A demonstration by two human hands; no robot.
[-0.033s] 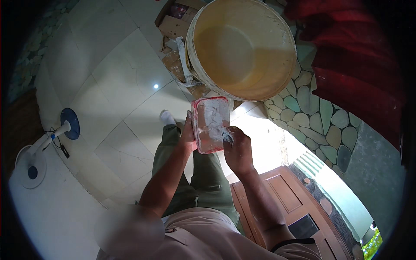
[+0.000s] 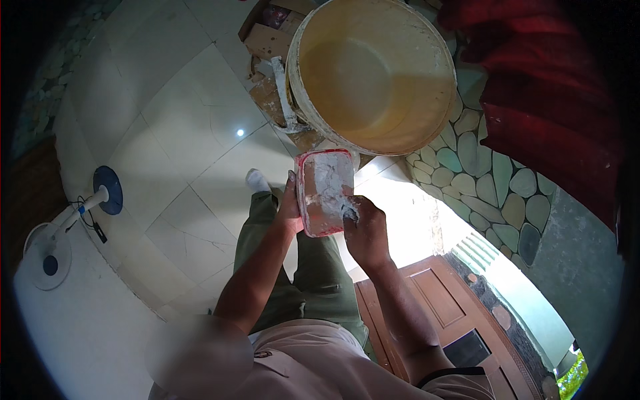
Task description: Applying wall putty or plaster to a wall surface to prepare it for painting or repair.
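Pink tub (image 2: 325, 193) smeared with white paste, held upright mid-frame, just below big cream bucket (image 2: 373, 73). Left hand (image 2: 291, 203) fingers clamped on tub's side. Right hand (image 2: 365, 230) fingers curled, pressing into paste at tub's edge. Fan (image 2: 60, 233) on tiled floor (image 2: 187, 133), well apart.

- Small rectangular container (image 2: 325, 192): pink-red plastic with rounded corners, its inside smeared and caked with white paste. It is held up in front of the person, open side facing the camera, long side running up and down, tilted slightly.
- White paste (image 2: 331, 181): patchy and thick, coating most of the inner face, with lumps at the lower right edge.
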